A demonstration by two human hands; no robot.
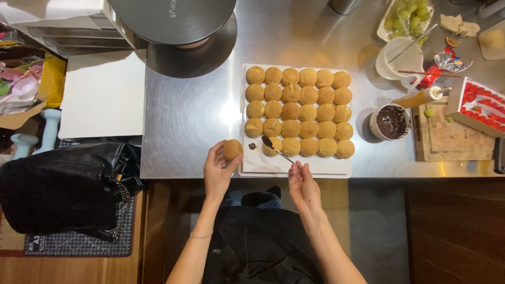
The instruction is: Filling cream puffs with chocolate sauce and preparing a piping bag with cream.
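Observation:
My left hand (218, 169) holds one round golden pastry puff (232, 149) just off the left edge of a white board (294, 165). My right hand (301, 181) grips the thin handle of a small spoon (275, 148), whose dark, chocolate-coated bowl rests near the front-left puff on the board. Several more golden puffs (299, 111) stand in neat rows on the board. A small dark chocolate spot (252, 146) marks the board where a puff is absent.
A white cup of dark chocolate (390, 122) stands right of the board. Further right lie a wooden cutting board (447, 142), a squeeze bottle (421, 97), a strawberry box (481, 105) and grapes (407, 18). A round machine base (179, 31) sits behind; a black bag (63, 184) lies left.

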